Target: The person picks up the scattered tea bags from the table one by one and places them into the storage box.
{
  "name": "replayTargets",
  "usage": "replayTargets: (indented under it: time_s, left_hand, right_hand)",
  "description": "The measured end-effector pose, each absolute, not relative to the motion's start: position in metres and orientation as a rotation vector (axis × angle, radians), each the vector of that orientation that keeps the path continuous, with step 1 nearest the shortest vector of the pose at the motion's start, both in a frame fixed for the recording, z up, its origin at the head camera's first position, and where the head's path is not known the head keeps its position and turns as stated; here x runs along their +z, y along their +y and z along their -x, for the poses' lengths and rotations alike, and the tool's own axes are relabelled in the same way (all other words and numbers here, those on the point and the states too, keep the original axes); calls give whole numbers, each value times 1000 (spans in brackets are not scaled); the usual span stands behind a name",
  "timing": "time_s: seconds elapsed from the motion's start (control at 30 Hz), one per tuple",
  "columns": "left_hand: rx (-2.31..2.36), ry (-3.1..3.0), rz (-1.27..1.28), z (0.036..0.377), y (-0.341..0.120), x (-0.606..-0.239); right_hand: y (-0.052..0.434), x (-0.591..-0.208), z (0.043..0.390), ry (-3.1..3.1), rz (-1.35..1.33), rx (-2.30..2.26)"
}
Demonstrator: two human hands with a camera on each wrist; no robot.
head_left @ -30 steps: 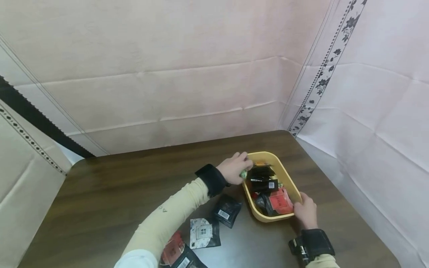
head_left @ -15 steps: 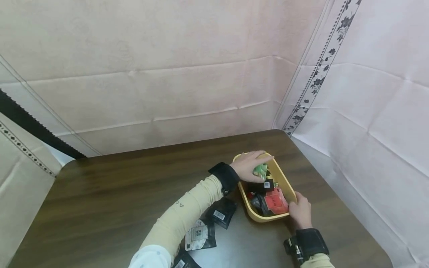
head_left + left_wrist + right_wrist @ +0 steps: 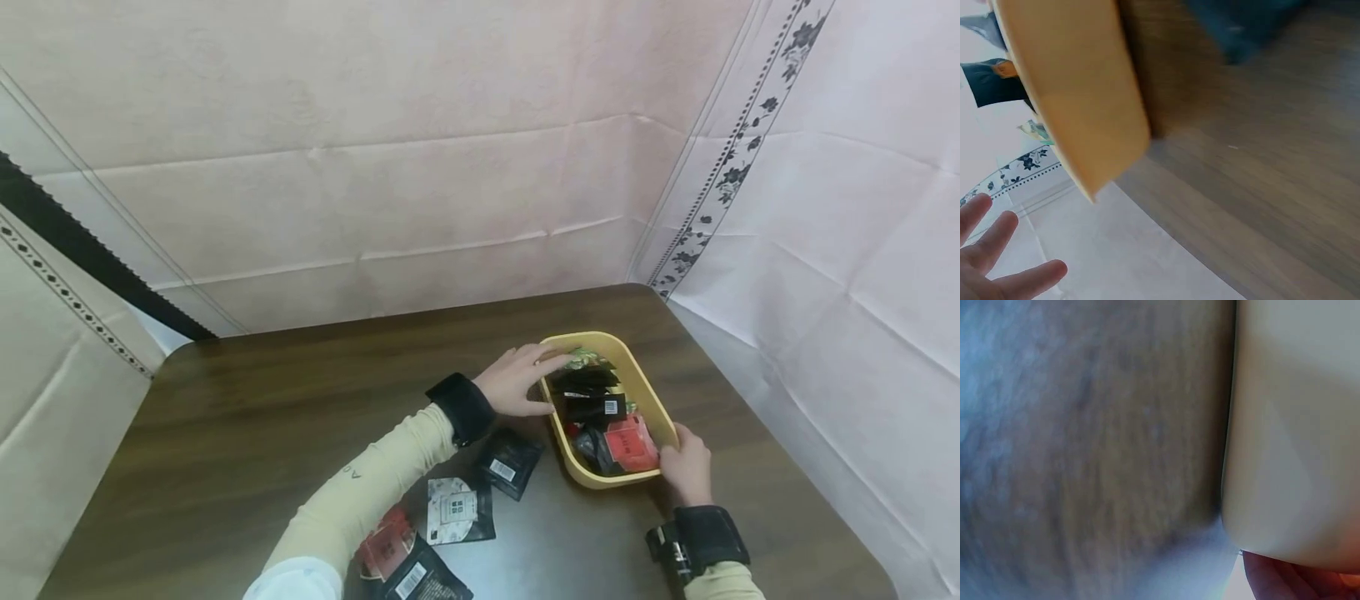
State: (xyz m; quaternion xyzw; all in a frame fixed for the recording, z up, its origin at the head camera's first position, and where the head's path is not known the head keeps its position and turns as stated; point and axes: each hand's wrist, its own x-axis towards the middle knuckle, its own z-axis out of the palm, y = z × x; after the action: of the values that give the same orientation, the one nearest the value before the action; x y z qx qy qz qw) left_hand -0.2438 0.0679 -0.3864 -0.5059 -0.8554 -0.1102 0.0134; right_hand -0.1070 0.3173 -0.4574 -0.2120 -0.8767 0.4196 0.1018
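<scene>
A yellow plastic basket (image 3: 647, 398) stands at the right of the table, holding black packets (image 3: 596, 408), a red packet (image 3: 632, 443) and a green packet (image 3: 587, 358) at its far end. My left hand (image 3: 517, 382) is over the basket's left rim, fingers spread and holding nothing. In the left wrist view its fingers (image 3: 999, 240) are apart from the basket wall (image 3: 1079, 81). With my right hand (image 3: 687, 468) I grip the rim at the near right corner. In the right wrist view, fingers (image 3: 1285, 578) show beneath the basket's edge, the rest hidden.
Left of the basket lie a black packet (image 3: 510, 463), a black-and-white packet (image 3: 459, 510), a red packet (image 3: 388, 543) and another black packet (image 3: 423, 579), partly behind my left sleeve. White patterned cloth (image 3: 450, 167) hangs beyond the brown table (image 3: 285, 400).
My left hand carried the green packet over the basket, let it go inside at the far end, and drew back left to the rim. My right hand has kept its grip on the basket.
</scene>
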Motion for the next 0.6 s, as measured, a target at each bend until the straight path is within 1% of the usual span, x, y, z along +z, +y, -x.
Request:
replayTargets:
  time_s: [0.2, 0.4, 0.6]
  left_hand:
    - [-274, -2523, 1586, 225, 44, -401]
    - [-1, -2808, 1637, 196, 40, -418]
    - [244, -2938, 1670, 184, 43, -431]
  right_hand:
    - [321, -457, 107, -2597, 653, 1254]
    - [321, -455, 106, -2601, 672, 1252]
    - [317, -456, 107, -2608, 664, 1261]
